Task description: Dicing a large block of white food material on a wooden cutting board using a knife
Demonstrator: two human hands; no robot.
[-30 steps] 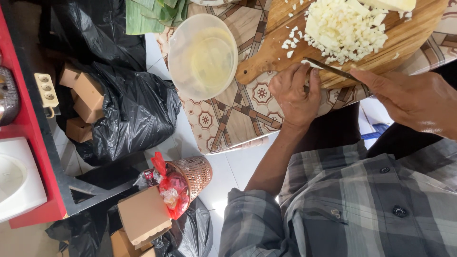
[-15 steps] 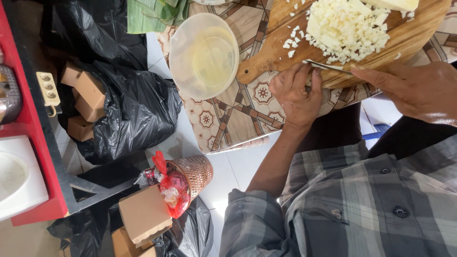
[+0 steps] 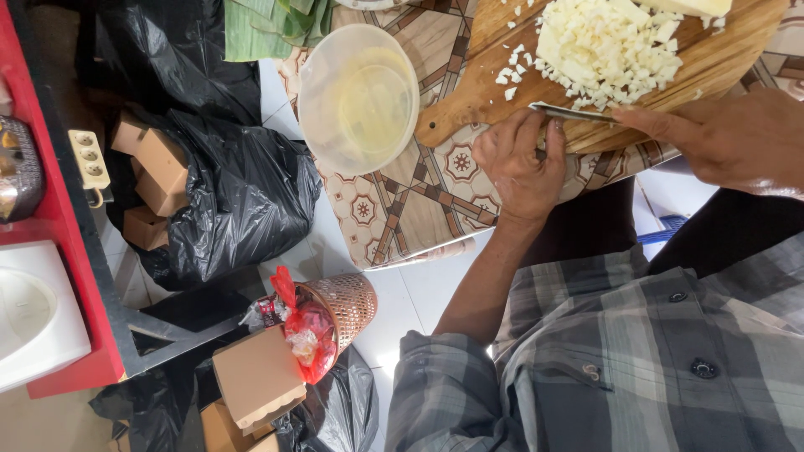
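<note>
Cutting board [image 3: 502,84]: wood, smooth, visible grain. Knife blade [image 3: 574,113]: bare metal, dull sheen. Bowl [image 3: 358,99]: translucent plastic, smooth. Refuse bags [image 3: 243,197]: glossy black plastic, crumpled. Basket [image 3: 350,303]: woven, rough. Boxes [image 3: 255,377]: matt brown cardboard. Shirt [image 3: 636,360]: checked cloth.

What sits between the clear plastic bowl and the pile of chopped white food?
In the head view, only the wooden cutting board's handle end with scattered white bits lies between the bowl and the pile.

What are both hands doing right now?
Left hand: curled, fingertips pressing the knife blade; not gripping it.
Right hand: closed around the knife's handle end.
</note>
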